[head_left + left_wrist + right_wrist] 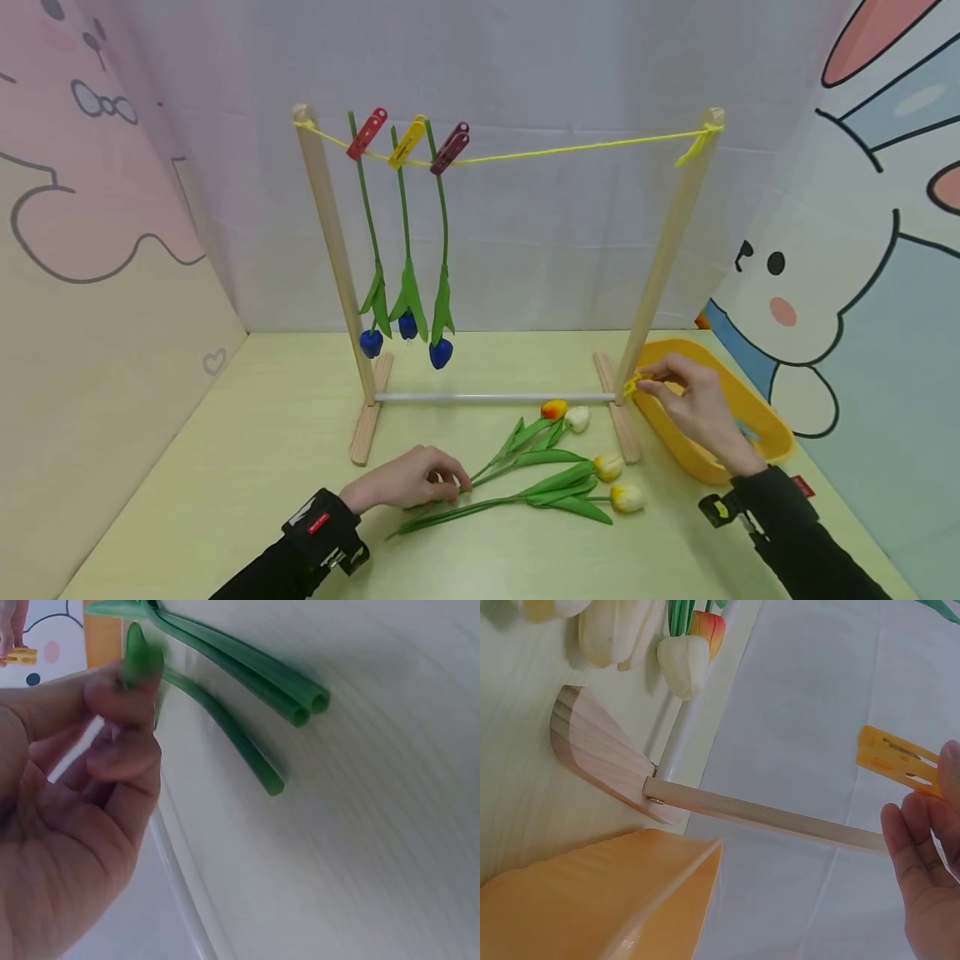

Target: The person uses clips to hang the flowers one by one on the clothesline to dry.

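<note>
At the far left, a pale panel with a pink cartoon figure (90, 75) stands beside the table (225, 467). Next comes the left wooden post (332, 242), where a yellow string (570, 150) is tied near the top. Just right of it, a red clothespin (367, 133), a yellow clothespin (407, 142) and a maroon clothespin (450, 148) each clip a blue tulip to the string: the left tulip (371, 343), middle tulip (407, 325) and right tulip (441, 353) all hang head down.

On the near side, the left hand (412, 479) pinches a green stem (142, 664) between thumb and fingers; that stem is blurred close up, and I cannot tell which bloom it belongs to. Beyond the hand, a white rod (495, 397) runs low across the frame. To the hand's right lie tulip blooms: an orange-red one (554, 409) and a white one (577, 418) farther off, two pale yellow ones (608, 467) (627, 498) nearer.

Farther right stands the right wooden post (671, 242). Beside its base, the right hand (693, 404) pinches another yellow clothespin (896, 757), above a yellow basket (678, 442) holding a light-blue piece (747, 430).
</note>
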Available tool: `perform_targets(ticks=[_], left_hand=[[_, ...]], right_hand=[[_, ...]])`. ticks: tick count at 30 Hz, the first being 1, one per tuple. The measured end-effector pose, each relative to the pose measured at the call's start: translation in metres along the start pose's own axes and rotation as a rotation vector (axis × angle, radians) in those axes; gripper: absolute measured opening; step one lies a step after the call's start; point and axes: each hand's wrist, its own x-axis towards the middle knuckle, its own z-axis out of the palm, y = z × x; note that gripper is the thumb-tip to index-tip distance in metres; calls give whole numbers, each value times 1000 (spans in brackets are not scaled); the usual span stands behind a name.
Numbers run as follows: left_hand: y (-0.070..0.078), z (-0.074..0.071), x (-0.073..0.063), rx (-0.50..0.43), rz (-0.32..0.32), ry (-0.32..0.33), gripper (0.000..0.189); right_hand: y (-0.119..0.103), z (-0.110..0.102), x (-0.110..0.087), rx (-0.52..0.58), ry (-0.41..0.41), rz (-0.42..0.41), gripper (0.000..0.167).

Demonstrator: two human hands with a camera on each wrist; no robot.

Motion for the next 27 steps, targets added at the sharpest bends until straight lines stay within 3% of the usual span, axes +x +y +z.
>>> perform_targets(ticks=[6, 11, 15, 19, 27], left_hand=[[-1, -2, 1, -171, 75, -80, 26], [4, -4, 3, -195, 147, -49, 28], [8, -4, 6, -185, 141, 30, 27], [12, -5, 10, -178, 143, 151, 23], [29, -15, 15, -221, 318, 362, 21]], right_hand=[[3, 0, 2, 72, 23, -21, 12], [-2, -3, 5, 12, 14, -21, 19], [-8, -3, 7, -3, 14, -18, 23], [-9, -4, 8, 2, 25, -18, 23], [-11, -8, 14, -2, 27, -31, 21]])
